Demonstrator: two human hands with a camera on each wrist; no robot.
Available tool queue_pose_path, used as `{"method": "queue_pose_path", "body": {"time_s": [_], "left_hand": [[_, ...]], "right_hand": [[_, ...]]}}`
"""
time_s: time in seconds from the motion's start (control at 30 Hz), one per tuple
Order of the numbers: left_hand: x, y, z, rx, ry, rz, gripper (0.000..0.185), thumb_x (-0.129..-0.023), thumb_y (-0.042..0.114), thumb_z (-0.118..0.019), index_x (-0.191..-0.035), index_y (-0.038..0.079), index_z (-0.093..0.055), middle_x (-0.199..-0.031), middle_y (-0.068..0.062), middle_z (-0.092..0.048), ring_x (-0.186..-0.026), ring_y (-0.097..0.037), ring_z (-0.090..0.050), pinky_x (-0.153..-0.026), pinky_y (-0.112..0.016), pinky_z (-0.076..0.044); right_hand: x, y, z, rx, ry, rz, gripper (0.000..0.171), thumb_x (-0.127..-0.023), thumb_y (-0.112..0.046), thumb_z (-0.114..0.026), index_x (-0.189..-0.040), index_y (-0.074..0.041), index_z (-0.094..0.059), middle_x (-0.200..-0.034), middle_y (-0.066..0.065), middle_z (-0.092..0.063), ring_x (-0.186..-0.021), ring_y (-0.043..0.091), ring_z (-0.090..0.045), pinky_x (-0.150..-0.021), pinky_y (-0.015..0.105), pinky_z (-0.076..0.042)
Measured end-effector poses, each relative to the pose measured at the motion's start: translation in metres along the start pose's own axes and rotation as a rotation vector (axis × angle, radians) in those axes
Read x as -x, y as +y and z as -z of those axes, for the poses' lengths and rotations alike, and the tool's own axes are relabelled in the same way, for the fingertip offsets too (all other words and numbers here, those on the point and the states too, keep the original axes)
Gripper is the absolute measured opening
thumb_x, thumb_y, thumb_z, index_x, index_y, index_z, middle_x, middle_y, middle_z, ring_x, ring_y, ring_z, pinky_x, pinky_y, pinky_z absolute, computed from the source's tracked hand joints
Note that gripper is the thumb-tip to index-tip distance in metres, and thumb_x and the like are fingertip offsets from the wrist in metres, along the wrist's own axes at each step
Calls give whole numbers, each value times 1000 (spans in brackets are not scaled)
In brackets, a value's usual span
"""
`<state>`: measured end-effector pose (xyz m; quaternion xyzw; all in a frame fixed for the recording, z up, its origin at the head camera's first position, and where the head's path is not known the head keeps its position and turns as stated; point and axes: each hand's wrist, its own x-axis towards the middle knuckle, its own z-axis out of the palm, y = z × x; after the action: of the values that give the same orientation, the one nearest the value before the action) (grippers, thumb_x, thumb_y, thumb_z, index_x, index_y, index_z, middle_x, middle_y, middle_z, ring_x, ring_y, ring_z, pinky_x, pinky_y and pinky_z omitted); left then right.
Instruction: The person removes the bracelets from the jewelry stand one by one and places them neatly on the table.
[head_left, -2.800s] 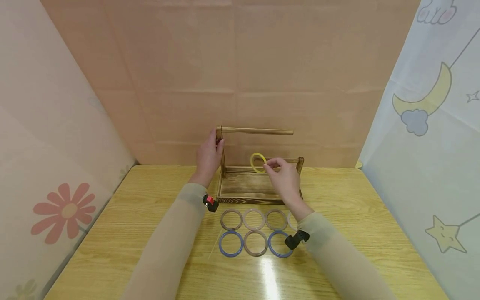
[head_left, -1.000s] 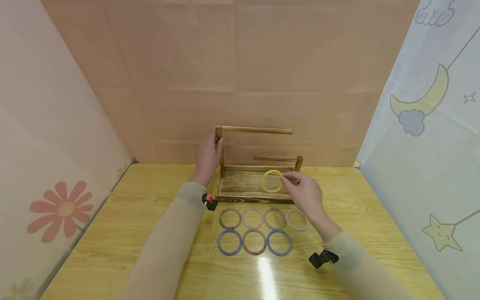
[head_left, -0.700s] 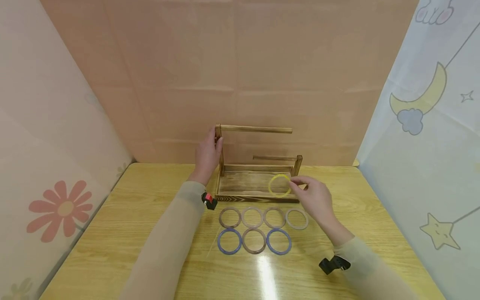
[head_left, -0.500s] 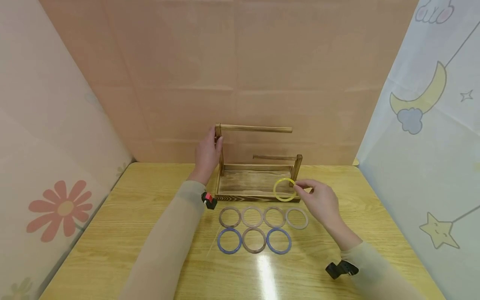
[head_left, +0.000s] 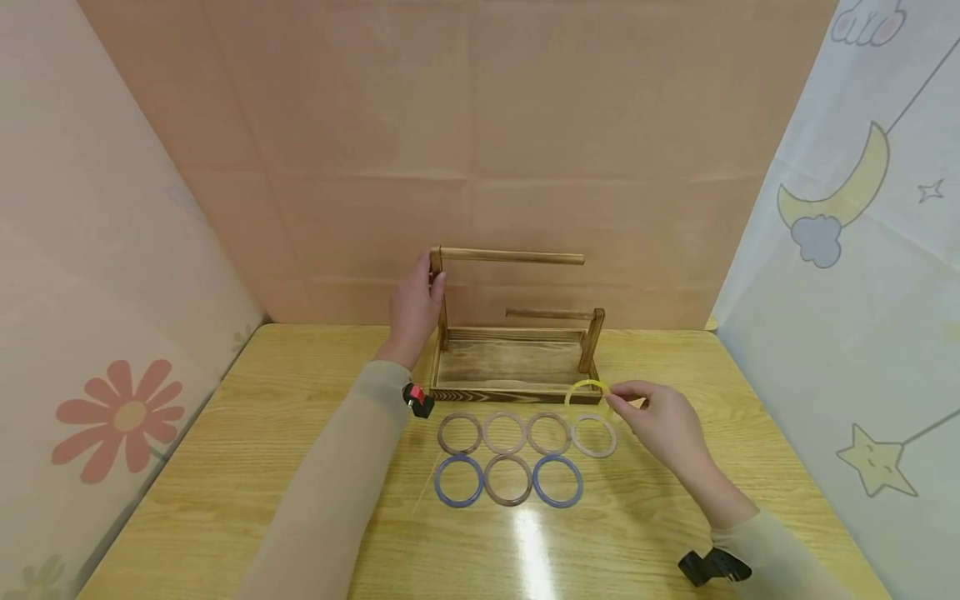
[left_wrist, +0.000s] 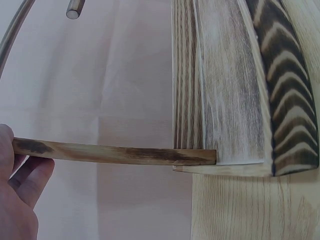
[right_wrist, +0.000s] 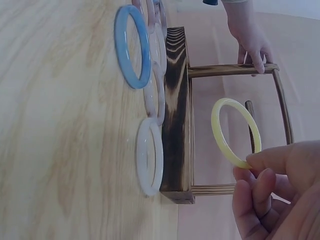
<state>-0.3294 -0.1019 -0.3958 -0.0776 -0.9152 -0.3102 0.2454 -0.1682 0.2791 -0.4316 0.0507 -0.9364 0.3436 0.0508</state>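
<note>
The light wooden desk [head_left: 262,467] is carrying everything, with bare surface lying along its left, right and near edges. The dark-stained wooden tray rack with two horizontal rods [head_left: 510,362] is standing at the middle of the desk's far edge, just in front of the cardboard backdrop.

The left hand [head_left: 415,312] is gripping the rack's tall left post, fingers curled round it just under the upper rod. The right hand [head_left: 663,419] is hovering off the rack's near right corner, thumb and forefinger pinching the thin yellow plastic ring [head_left: 586,392] by its right side. The ring is standing upright in the air, above the desk and just over the white ring [head_left: 594,437], not touching it.

Seven flat rings are lying in two rows just in front of the rack's near edge: three brownish ones and the white one behind, then blue [head_left: 460,484], brown and blue [head_left: 558,483] in front, close together.
</note>
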Motion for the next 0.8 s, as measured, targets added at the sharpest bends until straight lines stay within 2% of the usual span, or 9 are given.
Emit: {"method": "queue_pose_path", "body": {"time_s": [0.13,0.47,0.67,0.8], "left_hand": [[0,-1,0,-5,12,-11,31,-117,22,-61,-142,6,-54,-105,-17,-74,-81,-38,-72,-75,-55,-59],[0,-1,0,-1,18,-17,29,-116,21,-62,-140,6,-55,-103,-16,-74,-79,-36,-72,-73,-54,-59],[0,-1,-1,-6,24,-23,32,-116,21,-62,-143,5,-55,-105,-17,-75,-82,-38,-73,-75,-55,-60],[0,-1,0,-4,23,-17,31,-116,20,-63,-142,5,-55,-105,-18,-75,-82,-39,-74,-77,-56,-61]], "right_hand": [[7,6,3,11,-34,-11,28,-108,-30,-75,-125,-9,-83,-119,12,-81,-80,17,-66,-62,38,-50],[19,19,11,15,-133,-58,28,-108,-29,-75,-123,-7,-83,-109,8,-81,-74,17,-65,-60,37,-51],[23,28,14,23,-171,-56,26,-106,-28,-77,-119,-8,-84,-115,9,-81,-81,17,-65,-64,37,-52],[26,31,14,9,-207,-80,24,-105,-25,-78,-119,-7,-84,-115,10,-81,-78,18,-66,-63,36,-53]]}}
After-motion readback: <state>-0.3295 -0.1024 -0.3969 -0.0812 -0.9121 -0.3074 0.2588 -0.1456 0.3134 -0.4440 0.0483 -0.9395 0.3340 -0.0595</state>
